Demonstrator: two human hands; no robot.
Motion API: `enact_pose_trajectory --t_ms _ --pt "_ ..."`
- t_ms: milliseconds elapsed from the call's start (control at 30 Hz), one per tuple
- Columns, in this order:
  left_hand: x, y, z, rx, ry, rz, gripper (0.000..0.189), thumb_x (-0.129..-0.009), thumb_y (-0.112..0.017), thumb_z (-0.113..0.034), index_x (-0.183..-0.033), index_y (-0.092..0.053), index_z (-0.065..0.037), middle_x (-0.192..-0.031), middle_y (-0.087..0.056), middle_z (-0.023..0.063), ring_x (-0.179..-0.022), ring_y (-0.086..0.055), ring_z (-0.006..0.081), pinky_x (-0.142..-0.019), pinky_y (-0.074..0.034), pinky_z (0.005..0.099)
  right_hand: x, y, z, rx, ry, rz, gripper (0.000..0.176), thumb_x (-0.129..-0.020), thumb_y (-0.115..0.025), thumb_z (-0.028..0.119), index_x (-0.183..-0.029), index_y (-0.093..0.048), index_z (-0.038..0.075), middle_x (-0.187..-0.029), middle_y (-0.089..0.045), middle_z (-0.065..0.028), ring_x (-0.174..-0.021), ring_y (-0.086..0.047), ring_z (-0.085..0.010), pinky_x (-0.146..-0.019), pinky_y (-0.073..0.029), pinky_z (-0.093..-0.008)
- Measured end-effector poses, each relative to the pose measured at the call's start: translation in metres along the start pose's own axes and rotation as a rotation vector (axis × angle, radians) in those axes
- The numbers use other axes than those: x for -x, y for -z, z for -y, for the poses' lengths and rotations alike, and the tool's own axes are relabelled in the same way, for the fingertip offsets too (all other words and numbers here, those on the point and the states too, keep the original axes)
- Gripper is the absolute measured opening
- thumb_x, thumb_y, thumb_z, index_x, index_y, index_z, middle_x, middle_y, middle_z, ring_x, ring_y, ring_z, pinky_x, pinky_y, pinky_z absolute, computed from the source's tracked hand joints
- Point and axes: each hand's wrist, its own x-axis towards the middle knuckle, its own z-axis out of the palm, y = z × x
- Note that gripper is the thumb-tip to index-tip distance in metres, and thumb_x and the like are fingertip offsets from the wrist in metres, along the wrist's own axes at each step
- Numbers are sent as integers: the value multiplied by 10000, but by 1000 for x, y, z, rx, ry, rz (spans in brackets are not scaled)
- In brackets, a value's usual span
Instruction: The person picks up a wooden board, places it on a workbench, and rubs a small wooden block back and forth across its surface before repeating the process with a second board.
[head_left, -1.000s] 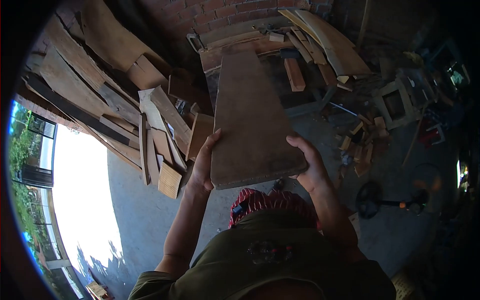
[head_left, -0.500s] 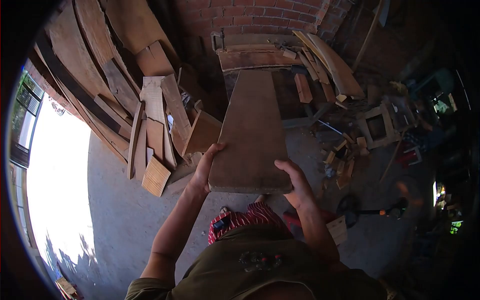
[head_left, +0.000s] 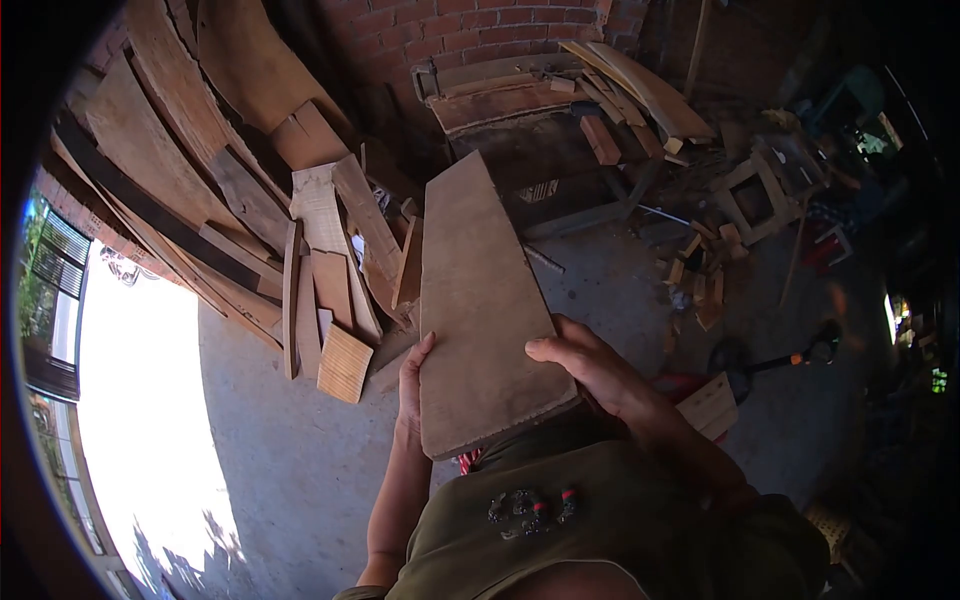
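Observation:
A thick, flat wooden board [head_left: 480,310] is held out in front of my body, its near end close to my shirt and its far end pointing toward the workbench. On its left edge my left hand [head_left: 413,375] is closed, thumb on the top face and fingers hidden beneath. My right hand [head_left: 580,362] grips the opposite edge, the thumb lying across the top and the other fingers out of sight under the wood. The board tilts a little, with the far end turned to the left.
Long planks [head_left: 150,150] lean on the wall at left, with shorter offcuts [head_left: 345,372] before them. A workbench [head_left: 520,150] carrying wood pieces stands ahead against a brick wall [head_left: 450,35]. Scraps [head_left: 705,280] and a square wooden frame [head_left: 750,205] lie at right on the concrete floor [head_left: 260,430].
The board has come closer to my body and its far end has swung left. Both hands still hold its edges. The view has shifted slightly.

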Motion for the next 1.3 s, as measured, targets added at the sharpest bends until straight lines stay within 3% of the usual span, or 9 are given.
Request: enact_pose_trajectory --t_ms 100,267,300,500,667,733,1067,1133,1300 --pt "9 17 6 3 -65 -54 511 -899 -593 -304 -1295 -511 8 -1201 -622 207 -1062 -637 346 -933 -523 478 -10 -2 -15 51 -50 124 489 -930 -563 221 -1327 -454 -42 -1245 -554 -127 -1145 -541 -191 -959 -440 -344" --pt "33 44 13 74 -106 -144 490 -881 -606 -293 -1257 -523 9 -1178 -623 203 -1041 -640 352 -911 -534 496 -25 -1 -43 -204 -329 179 332 -904 -591 216 -1140 -597 -18 -1030 -649 -75 -914 -645 -154 -799 -521 -306" --pt "36 50 14 40 -108 -174 482 -887 -598 -281 -1263 -514 9 -1182 -617 208 -1035 -641 356 -906 -539 499 -23 -6 -44 -196 -381 53 213 -892 -611 235 -957 -636 33 -808 -646 -27 -640 -617 -108 -564 -497 -273" --pt "16 109 32 1 1 -256 467 -908 -571 -265 -1274 -493 14 -1164 -614 226 -1009 -652 347 -881 -558 476 -25 18 -78 -326 -590 5 211 -896 -614 263 -731 -532 159 -527 -448 61 -353 -321 -61 -368 -252 -246" --pt "-30 122 37 46 174 -253 471 -908 -573 -284 -1256 -508 26 -1148 -628 229 -989 -663 337 -863 -567 453 -36 63 -104 -554 -610 100 241 -923 -574 248 -703 -516 167 -534 -459 61 -352 -324 -50 -379 -276 -238" --pt "-49 115 34 96 245 -214 510 -909 -558 -251 -1321 -439 25 -1216 -575 236 -1064 -626 373 -933 -532 523 -42 75 -103 -562 -620 67 223 -927 -565 256 -731 -546 152 -547 -500 48 -352 -330 -53 -389 -295 -240" --pt "-185 77 17 -199 225 -348 517 -901 -552 -322 -1290 -501 15 -1211 -592 232 -1068 -628 361 -897 -548 506 -129 172 -131 -789 -598 -40 200 -925 -569 281 -820 -589 111 -606 -565 8 -377 -372 -63 -416 -324 -245" --pt "-221 87 9 81 408 -70 407 -892 -585 -318 -1194 -582 -44 -1134 -646 160 -1026 -651 287 -861 -570 409 -165 200 -143 -744 -605 -70 182 -895 -611 287 -883 -563 111 -603 -540 2 -404 -396 -69 -416 -317 -258" --pt "-310 131 35 -118 302 -396 339 -922 -572 -313 -1139 -620 -57 -1122 -655 132 -1045 -640 280 -896 -553 364 -253 280 -179 -506 -783 -141 267 -895 -658 286 -1033 -563 77 -773 -608 -40 -510 -522 -116 -587 -542 -312"
